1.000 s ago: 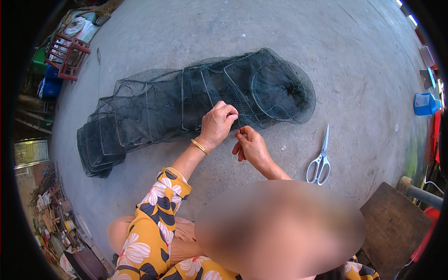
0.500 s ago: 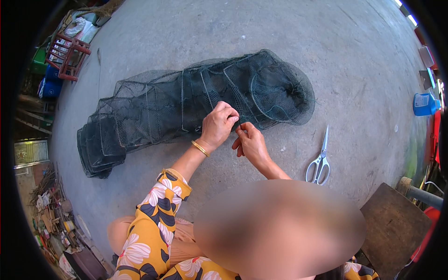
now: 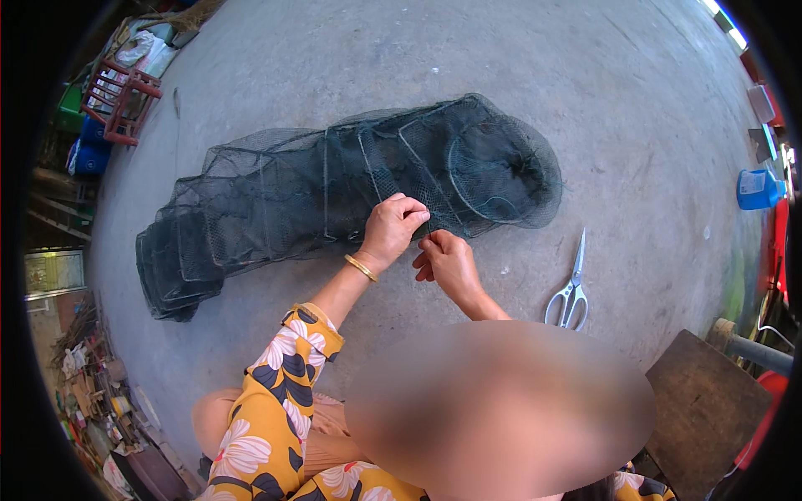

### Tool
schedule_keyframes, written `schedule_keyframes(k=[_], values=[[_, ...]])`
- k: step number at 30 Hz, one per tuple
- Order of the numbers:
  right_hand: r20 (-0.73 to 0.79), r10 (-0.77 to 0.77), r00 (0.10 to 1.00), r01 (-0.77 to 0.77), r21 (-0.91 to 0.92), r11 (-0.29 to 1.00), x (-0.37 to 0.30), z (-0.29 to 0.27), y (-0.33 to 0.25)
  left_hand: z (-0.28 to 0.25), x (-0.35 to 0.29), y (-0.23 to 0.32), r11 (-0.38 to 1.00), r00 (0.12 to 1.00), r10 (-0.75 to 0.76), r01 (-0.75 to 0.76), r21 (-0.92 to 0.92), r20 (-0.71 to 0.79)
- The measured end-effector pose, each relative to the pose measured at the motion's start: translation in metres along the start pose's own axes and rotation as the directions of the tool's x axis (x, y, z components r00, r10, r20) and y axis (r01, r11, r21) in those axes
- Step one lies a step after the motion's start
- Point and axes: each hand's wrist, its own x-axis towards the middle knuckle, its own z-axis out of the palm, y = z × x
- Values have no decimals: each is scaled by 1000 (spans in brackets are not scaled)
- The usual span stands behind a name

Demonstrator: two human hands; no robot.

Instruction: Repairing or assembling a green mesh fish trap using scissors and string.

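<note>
Both left hand (image 3: 389, 229) and right hand (image 3: 449, 259) angle inward by the net (image 3: 292, 188), pinched narrow; apparently on thread (image 3: 428, 226).

Seemingly a home's storeroom or yard (which one is unclear): grey concrete floor (image 3: 618, 142) surrounds the fingers (image 3: 412, 203), with a red slatted chair (image 3: 125, 104) far left beyond them, heaped clutter (image 3: 104, 401) far left behind them, a blue plastic jug (image 3: 758, 192) far right.

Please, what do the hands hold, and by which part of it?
The left hand and right hand seem to pinch a thin strand at the near side of the dark net; which part cannot be told.
</note>
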Motion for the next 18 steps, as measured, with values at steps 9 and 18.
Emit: schedule_keyframes(k=[9, 18], values=[[-101, -253, 962, 168, -512, 843, -4, -28, -12, -2, 0, 0, 999, 999, 40, -40, 15, -14], [129, -627, 769, 535, -667, 519, 26, -43, -53, -2, 1, 15, 938, 989, 136, -148, 314, 59]])
